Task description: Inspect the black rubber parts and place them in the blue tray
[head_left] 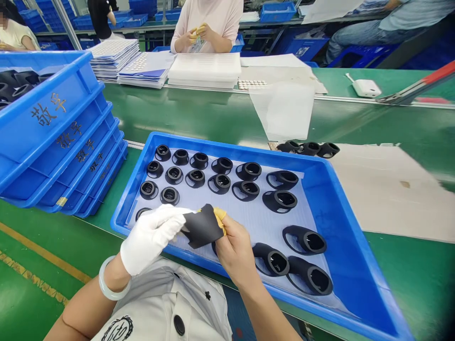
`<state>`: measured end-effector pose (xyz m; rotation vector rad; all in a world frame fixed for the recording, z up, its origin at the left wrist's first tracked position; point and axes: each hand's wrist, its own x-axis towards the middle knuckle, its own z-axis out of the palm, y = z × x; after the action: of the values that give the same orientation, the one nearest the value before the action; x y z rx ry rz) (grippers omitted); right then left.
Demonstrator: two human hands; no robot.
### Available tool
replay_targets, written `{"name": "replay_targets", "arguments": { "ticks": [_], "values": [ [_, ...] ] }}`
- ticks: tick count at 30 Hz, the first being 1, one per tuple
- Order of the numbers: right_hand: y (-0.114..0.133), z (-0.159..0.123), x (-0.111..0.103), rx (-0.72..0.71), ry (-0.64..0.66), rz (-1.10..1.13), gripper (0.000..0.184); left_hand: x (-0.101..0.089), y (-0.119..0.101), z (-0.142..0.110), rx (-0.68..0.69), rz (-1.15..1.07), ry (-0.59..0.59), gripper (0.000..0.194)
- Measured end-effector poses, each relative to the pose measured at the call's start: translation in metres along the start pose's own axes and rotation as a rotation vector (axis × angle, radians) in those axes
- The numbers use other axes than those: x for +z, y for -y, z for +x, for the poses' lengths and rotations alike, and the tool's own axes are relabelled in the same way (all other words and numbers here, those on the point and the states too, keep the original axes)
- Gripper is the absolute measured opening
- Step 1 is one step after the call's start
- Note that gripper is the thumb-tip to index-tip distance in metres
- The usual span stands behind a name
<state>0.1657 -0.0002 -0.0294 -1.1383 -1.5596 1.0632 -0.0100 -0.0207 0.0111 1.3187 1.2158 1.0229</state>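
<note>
My left hand [153,235], in a white glove, pinches the left end of a matte black molded part [203,227]. My right hand [234,246], with yellow finger covers on the fingertips, grips the same part's right end. The part is held above the near edge of a blue tray [227,150]. Rows of similar black hollow parts [282,201] stand on a white sheet [227,215] in that tray, each with a ring-like opening. My forearms and the held part hide some of the near row.
Stacked blue crates [67,118] rise at the left, the top one holding black parts. Three black parts [309,148] lie behind the tray beside cardboard [387,189]. Paper stacks [204,68] line the far ledge, and a person [209,28] works across the bench.
</note>
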Motion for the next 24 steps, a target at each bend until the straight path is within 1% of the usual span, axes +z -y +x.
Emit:
{"name": "replay_targets", "arguments": {
  "ticks": [1,3,5,7,9,12,14,16,20,24],
  "values": [
    [0.0,-0.001,-0.001,-0.054,-0.041,-0.071,0.019,0.0,0.0,0.001,0.035,0.035,-0.015,0.027],
    [0.002,-0.002,-0.002,-0.128,-0.083,-0.121,0.022,0.0,0.001,0.002,0.061,0.043,-0.027,0.028],
    [0.006,-0.003,-0.002,-0.169,-0.098,-0.104,0.023,-0.001,0.004,0.003,0.046,0.021,-0.035,0.03],
    [0.009,-0.004,0.0,-0.176,-0.091,-0.051,0.022,-0.003,0.01,0.005,0.026,-0.003,-0.061,0.031],
    [0.012,-0.005,0.001,-0.155,-0.062,0.022,0.02,-0.005,0.017,0.007,0.02,-0.045,-0.088,0.03],
    [0.014,-0.008,0.001,-0.083,0.028,0.145,0.021,-0.007,0.028,0.012,0.011,-0.139,-0.134,0.027],
    [0.014,-0.009,0.001,-0.037,0.091,0.215,0.022,-0.006,0.032,0.015,-0.001,-0.194,-0.175,0.023],
    [0.015,-0.01,0.001,-0.015,0.124,0.249,0.023,-0.005,0.034,0.016,-0.011,-0.217,-0.201,0.019],
    [0.017,-0.01,0.003,-0.006,0.123,0.269,0.024,-0.005,0.032,0.015,-0.007,-0.189,-0.201,0.017],
    [0.013,-0.007,0.004,0.072,0.111,0.32,0.025,-0.005,0.03,0.019,0.051,-0.114,-0.182,0.024]
  ]
}}
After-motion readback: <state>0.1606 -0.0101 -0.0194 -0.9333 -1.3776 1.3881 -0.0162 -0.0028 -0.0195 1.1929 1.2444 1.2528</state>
